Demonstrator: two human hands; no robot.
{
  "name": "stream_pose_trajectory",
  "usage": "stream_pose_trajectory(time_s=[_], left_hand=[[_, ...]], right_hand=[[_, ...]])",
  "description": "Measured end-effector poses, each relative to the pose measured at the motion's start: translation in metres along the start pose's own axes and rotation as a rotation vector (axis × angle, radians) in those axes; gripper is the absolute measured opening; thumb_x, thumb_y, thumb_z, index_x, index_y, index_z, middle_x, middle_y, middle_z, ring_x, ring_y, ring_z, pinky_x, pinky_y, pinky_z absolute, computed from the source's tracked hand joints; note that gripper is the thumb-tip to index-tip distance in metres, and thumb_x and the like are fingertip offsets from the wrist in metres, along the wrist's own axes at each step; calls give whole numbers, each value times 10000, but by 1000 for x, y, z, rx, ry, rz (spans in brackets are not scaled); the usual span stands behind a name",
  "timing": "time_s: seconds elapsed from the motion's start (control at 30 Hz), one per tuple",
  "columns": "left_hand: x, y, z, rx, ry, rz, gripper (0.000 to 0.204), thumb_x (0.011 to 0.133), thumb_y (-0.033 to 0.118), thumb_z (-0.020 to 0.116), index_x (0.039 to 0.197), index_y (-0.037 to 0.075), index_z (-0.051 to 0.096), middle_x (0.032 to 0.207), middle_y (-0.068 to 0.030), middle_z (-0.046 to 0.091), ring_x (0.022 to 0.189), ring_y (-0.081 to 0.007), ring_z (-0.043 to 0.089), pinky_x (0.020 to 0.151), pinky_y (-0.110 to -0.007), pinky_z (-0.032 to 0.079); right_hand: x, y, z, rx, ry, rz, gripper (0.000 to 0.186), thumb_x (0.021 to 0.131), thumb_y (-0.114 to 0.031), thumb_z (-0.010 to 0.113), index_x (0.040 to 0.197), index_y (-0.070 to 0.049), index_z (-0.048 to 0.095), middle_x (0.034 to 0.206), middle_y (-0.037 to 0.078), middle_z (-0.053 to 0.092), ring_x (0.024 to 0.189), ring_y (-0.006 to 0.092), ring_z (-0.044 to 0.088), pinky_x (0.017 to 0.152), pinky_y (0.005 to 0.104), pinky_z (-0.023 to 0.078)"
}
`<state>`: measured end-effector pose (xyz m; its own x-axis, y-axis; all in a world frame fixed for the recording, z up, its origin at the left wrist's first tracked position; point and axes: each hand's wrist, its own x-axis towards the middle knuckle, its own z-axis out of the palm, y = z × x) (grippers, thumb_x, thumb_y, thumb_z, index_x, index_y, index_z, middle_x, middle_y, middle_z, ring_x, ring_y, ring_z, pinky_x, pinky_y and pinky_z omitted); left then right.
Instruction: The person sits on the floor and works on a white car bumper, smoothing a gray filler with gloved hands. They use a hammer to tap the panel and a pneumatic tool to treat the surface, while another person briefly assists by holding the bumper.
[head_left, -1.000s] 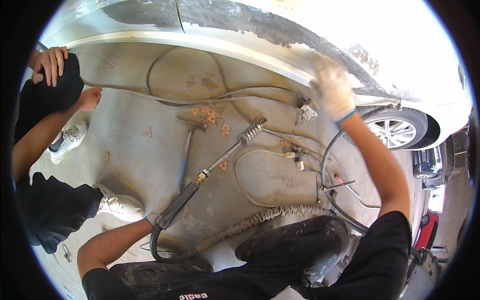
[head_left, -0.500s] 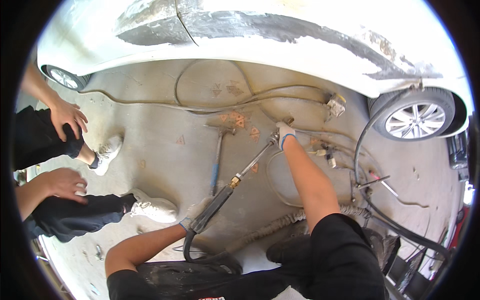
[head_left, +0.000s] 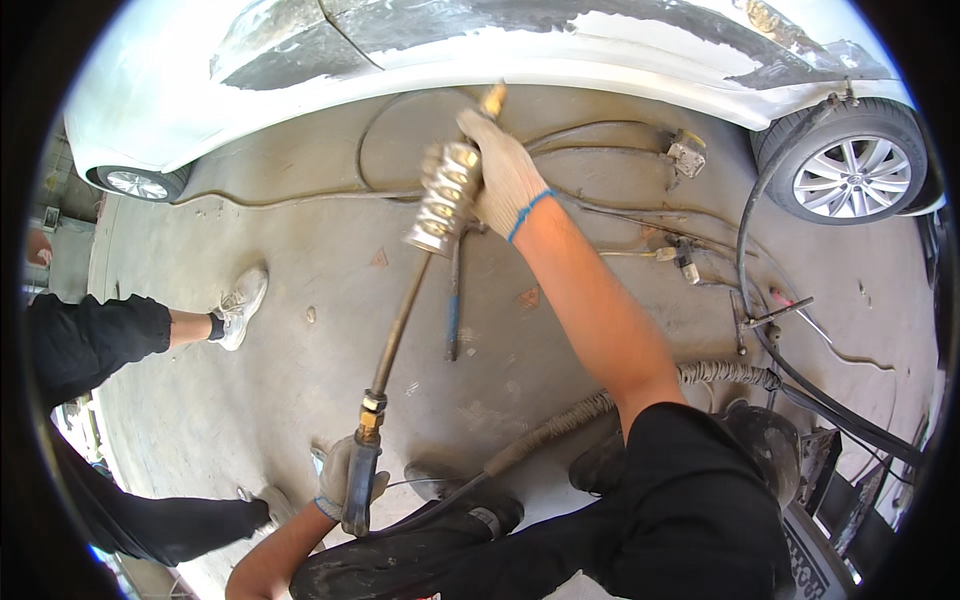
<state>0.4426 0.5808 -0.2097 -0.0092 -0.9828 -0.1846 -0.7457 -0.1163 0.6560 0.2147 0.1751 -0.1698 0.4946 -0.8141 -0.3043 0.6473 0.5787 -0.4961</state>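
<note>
I hold a slide-hammer dent puller [head_left: 402, 318] in both gloved hands, tilted up and away toward the white car's sill. My left hand [head_left: 345, 475] is closed round its black handle, low and near my knee. My right hand [head_left: 498, 175] wraps the far end, at the shiny slide weight with holes in it [head_left: 440, 215]; its fingers are partly hidden behind the weight. Beyond that hand shows the brass tip [head_left: 494, 98], overlapping the sill in view; contact cannot be judged. Behind the weight, a blue-handled hammer [head_left: 453, 315] lies on the floor, its head mostly covered.
The white car [head_left: 430, 70] with dark sanded patches spans the far side, its wheel [head_left: 850, 170] at right. Hoses and cables [head_left: 300, 200] cross the floor, with a thick sleeved cable [head_left: 560, 420] near my legs. Another person's leg [head_left: 190, 325] and shoe [head_left: 240, 308] are at left.
The dent puller has swung up from near the floor toward the sill, bringing its slide weight and tip into sight. My left hand came nearer me. The other person moved back left.
</note>
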Motion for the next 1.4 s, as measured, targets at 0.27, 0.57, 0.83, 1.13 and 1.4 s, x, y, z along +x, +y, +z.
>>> stream_pose_trajectory(time_s=[0.27,0.57,0.83,1.13,1.4], left_hand=[[0,77,-54,-160,124,-43,348,818,201,745,1106,83,590,1053,-83,587,952,-220,575,839,-355,477],[16,171,-51,-353,133,48,322,972,143,612,1255,24,515,1202,-103,534,1072,-199,533,908,-321,454],[19,169,-39,-400,188,22,301,980,133,596,1249,22,522,1180,-99,543,1068,-190,529,909,-310,443],[20,156,-33,-441,214,61,298,971,124,606,1239,23,525,1143,-75,546,974,-155,514,821,-295,438],[23,162,-33,-469,220,29,304,961,146,615,1222,26,514,1111,-84,526,951,-162,497,796,-308,431]], right_hand=[[21,-46,102,81,-356,-277,196,1039,-194,436,1032,-4,484,871,164,636,754,262,664,674,411,612],[31,-74,94,176,-279,-228,225,1046,-224,453,1024,-5,503,825,147,622,701,270,656,614,412,602],[39,-77,92,160,-233,-186,209,1015,-218,507,978,-12,512,793,145,615,654,269,647,562,409,572],[39,-74,93,174,-257,-186,193,998,-182,465,981,7,501,772,159,590,628,271,622,564,420,559],[37,-75,91,95,-237,-203,228,1019,-223,495,986,-1,536,807,165,643,680,271,657,601,417,589]])
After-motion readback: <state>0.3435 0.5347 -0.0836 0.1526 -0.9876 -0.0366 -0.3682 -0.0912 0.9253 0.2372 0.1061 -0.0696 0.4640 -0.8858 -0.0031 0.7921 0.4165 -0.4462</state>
